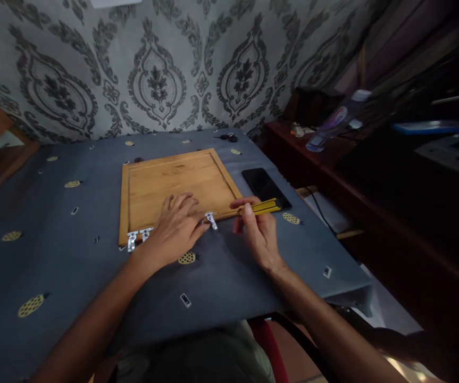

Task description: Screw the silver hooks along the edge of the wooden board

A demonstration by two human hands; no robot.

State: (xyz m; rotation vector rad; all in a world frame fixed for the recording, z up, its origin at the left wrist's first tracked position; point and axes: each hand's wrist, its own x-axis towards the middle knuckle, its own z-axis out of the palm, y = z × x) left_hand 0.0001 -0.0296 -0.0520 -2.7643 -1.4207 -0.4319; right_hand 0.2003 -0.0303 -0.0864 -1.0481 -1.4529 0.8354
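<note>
A wooden panel with a raised frame [173,181] lies flat on a table under a grey-blue cloth [53,239]. Small metal hinges [137,236] sit along its near edge, another hinge [211,219] near the middle. My left hand [177,226] rests flat on the panel's near edge beside that hinge, fingers stretched out. My right hand [255,229] is closed round a yellow-handled screwdriver [261,207], whose tip points left toward the hinge.
A black phone [265,187] lies on the cloth right of the panel. Small dark objects [229,137] sit at the table's far edge. A dark wooden shelf [333,159] with a plastic bottle [335,125] stands to the right. Patterned wallpaper is behind.
</note>
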